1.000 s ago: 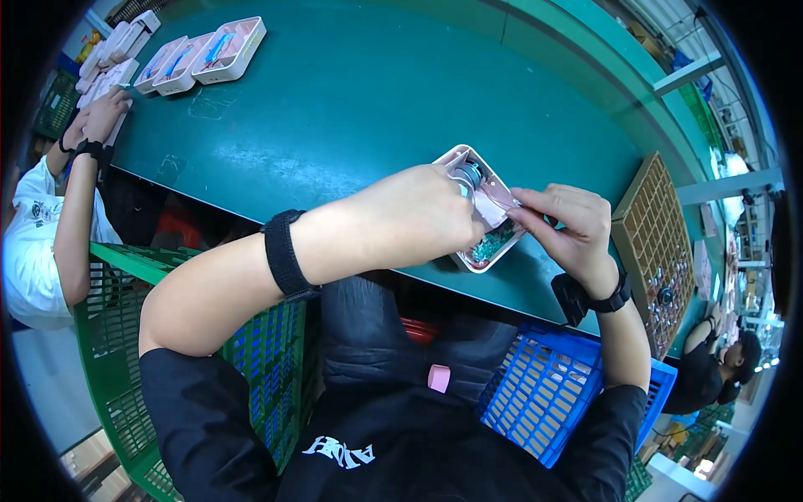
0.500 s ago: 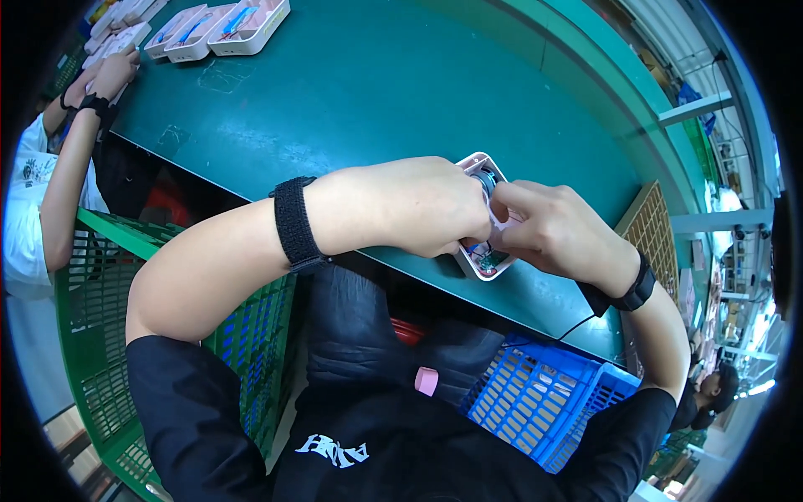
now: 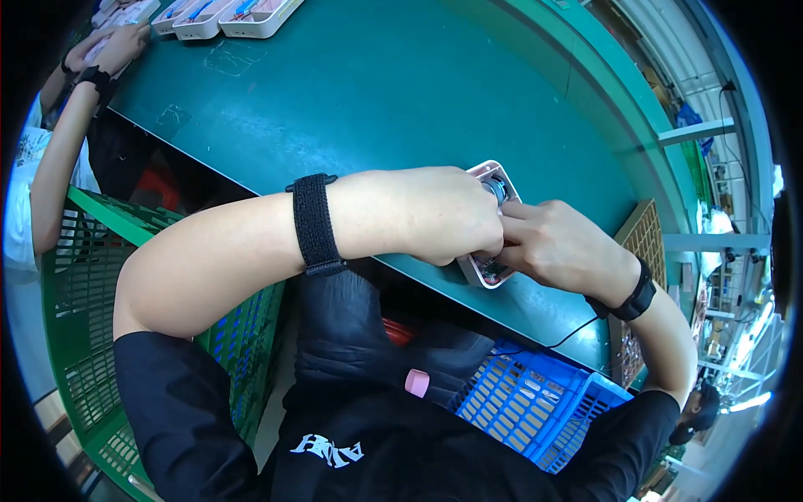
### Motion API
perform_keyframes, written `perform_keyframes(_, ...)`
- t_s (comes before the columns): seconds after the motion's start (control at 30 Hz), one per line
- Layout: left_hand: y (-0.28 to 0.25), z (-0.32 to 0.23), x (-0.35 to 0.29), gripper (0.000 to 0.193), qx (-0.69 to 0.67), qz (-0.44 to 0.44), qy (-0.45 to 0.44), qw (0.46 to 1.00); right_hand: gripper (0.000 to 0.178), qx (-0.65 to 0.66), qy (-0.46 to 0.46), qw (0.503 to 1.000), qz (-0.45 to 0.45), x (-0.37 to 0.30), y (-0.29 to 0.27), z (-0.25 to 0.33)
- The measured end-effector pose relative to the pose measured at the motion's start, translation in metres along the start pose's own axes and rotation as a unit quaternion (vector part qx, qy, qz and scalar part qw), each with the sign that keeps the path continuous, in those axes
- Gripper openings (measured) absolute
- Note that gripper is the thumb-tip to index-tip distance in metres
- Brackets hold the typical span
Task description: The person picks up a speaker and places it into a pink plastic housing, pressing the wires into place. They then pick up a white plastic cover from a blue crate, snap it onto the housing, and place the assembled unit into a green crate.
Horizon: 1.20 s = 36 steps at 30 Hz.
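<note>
A small pale plastic housing [image 3: 483, 169] lies near the front edge of the green table, under both hands. At its far end shows a round metallic part [image 3: 499, 189]; at the near end, a bit of green circuit board [image 3: 493, 269]. My left hand [image 3: 452, 211] is curled over the housing's left side, its fingertips hidden inside. From the right, my right hand [image 3: 559, 247] reaches in with thumb and fingers pinched together, meeting the left hand's fingers. What either hand grips there is covered by the hands themselves.
Several similar pale housings with blue parts [image 3: 259, 15] stand at the table's [image 3: 360, 92] far left. A co-worker's hands [image 3: 121, 46] work beside them. A green crate [image 3: 92, 351] is at my left, a blue crate [image 3: 523, 402] at my right. A brown gridded tray [image 3: 640, 243] stands right.
The view has shifted slightly. My right hand's fingers have come closer to the left hand, and the gap between them over the housing has narrowed.
</note>
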<state>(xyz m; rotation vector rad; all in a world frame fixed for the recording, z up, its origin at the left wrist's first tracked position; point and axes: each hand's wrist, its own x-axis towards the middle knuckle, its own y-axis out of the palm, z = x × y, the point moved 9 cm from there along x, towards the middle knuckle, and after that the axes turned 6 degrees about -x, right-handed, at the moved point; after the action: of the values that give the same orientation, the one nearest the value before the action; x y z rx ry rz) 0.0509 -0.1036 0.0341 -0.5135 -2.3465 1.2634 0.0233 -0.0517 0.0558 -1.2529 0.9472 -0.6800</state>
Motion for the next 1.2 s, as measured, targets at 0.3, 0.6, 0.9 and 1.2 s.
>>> perform_keyframes(0.3, -0.002, 0.001, -0.007, 0.009, -0.019, -0.057, 0.022, 0.998, 0.011, 0.053, 0.006, 0.998, -0.018, 0.007, 0.013, 0.002)
perform_keyframes(0.6, -0.007, -0.005, 0.0, 0.004, 0.002, -0.05, 0.057, 0.997, 0.013, -0.063, 0.042, 0.995, -0.066, -0.008, 0.019, 0.009)
perform_keyframes(0.9, -0.031, 0.011, 0.0, 0.018, 0.087, -0.16, 0.061, 0.981, 0.025, 0.055, 0.13, 0.971, -0.192, -0.029, -0.018, 0.02)
perform_keyframes(1.2, -0.06, 0.013, 0.006, 0.051, 0.06, -0.175, 0.004, 0.983, 0.019, -0.236, 0.202, 0.918, -0.245, -0.036, 0.018, -0.097)
